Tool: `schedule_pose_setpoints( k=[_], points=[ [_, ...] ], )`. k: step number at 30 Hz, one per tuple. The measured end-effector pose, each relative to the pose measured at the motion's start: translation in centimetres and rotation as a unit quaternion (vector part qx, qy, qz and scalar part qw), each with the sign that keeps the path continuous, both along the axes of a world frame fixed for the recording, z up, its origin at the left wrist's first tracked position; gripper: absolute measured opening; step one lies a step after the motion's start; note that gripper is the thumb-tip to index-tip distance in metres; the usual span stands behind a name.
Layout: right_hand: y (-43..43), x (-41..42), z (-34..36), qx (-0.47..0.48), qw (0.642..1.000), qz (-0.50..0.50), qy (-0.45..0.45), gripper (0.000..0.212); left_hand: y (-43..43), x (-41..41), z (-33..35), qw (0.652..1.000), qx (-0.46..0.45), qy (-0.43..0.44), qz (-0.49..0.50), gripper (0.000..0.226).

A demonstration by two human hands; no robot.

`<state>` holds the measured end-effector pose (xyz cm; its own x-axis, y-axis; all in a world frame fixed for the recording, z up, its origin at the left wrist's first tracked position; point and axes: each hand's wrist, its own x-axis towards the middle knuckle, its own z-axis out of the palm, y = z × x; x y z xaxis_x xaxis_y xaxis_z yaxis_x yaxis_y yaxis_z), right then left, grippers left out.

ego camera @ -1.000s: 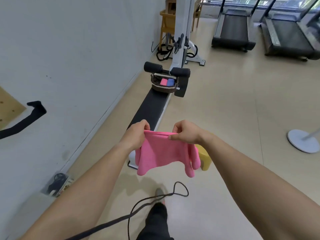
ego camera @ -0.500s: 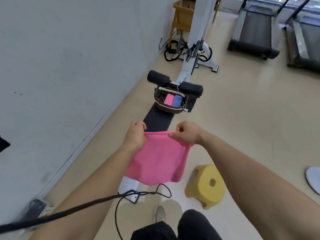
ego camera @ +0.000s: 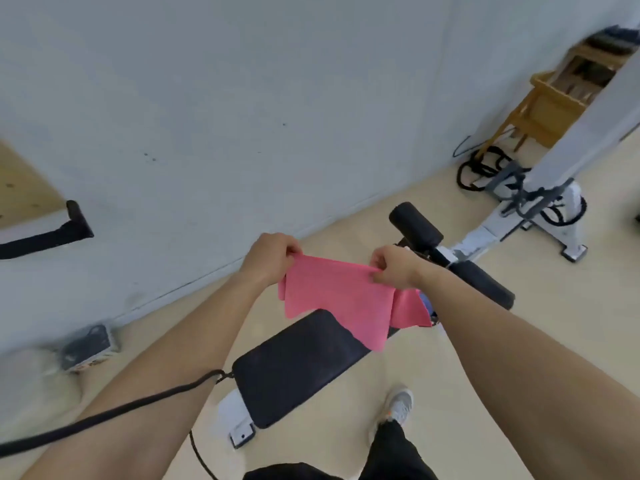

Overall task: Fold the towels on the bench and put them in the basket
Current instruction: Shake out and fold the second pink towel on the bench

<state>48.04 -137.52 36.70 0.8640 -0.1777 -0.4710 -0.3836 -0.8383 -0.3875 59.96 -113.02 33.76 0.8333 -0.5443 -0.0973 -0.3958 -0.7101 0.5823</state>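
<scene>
A pink towel [ego camera: 341, 301] hangs in the air above the black padded bench [ego camera: 291, 365]. My left hand [ego camera: 272, 258] pinches its top left corner and my right hand [ego camera: 394, 268] pinches its top right edge, so the cloth droops in folds below them. The basket is almost wholly hidden behind the towel and my right forearm; only a sliver of blue [ego camera: 425, 303] shows there.
Black foam rollers [ego camera: 415, 223] stand at the bench's far end, with a white machine frame [ego camera: 554, 188] and a wooden chair [ego camera: 550, 105] beyond. The grey wall runs along the left. A black cable [ego camera: 104, 415] crosses my left forearm. My shoe [ego camera: 398, 401] stands right of the bench.
The view has swung left and closer, so the bench now lies under the towel. Both hands keep their grip on the towel's top edge. The basket has gone out of sight behind the cloth.
</scene>
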Motion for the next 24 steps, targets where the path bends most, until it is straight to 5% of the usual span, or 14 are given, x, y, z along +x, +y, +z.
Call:
schedule_pose_setpoints(
  k=[7,17,24],
  points=[
    [-3.6,8.6,-2.8,-0.019,0.988,0.152,0.021,0.022,-0.7,0.0,-0.8,0.987,0.071,-0.064,0.133,0.026],
    [-4.3,6.3,-8.4,0.038,0.974,0.216,0.055,0.024,2.4,-8.0,-6.5,0.945,0.002,0.128,0.301,0.023],
    [-3.9,-1.4,-13.0,0.011,0.967,0.217,0.13,0.052,5.4,-14.7,-11.9,0.934,0.16,0.254,0.195,0.024]
  ],
)
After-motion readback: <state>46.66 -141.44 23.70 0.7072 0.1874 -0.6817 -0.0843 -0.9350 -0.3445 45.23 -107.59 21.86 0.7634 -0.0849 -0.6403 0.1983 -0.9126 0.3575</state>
